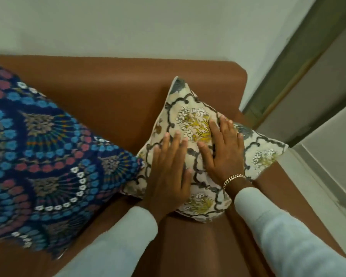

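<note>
A cream cushion [190, 116] with grey scrollwork and yellow flowers leans in the right corner of a brown leather sofa [112, 96]. My left hand [169, 172] lies flat on its lower left part, fingers straight and spread. My right hand [223, 150] presses flat on its middle, fingers straight, a gold chain bracelet on the wrist. Both arms wear pale sleeves.
A large dark blue cushion [40, 160] with blue, pink and white patterns lies on the sofa at the left, touching the cream one. A pale wall [148, 27] stands behind the sofa. A door frame [292, 72] and light floor lie to the right.
</note>
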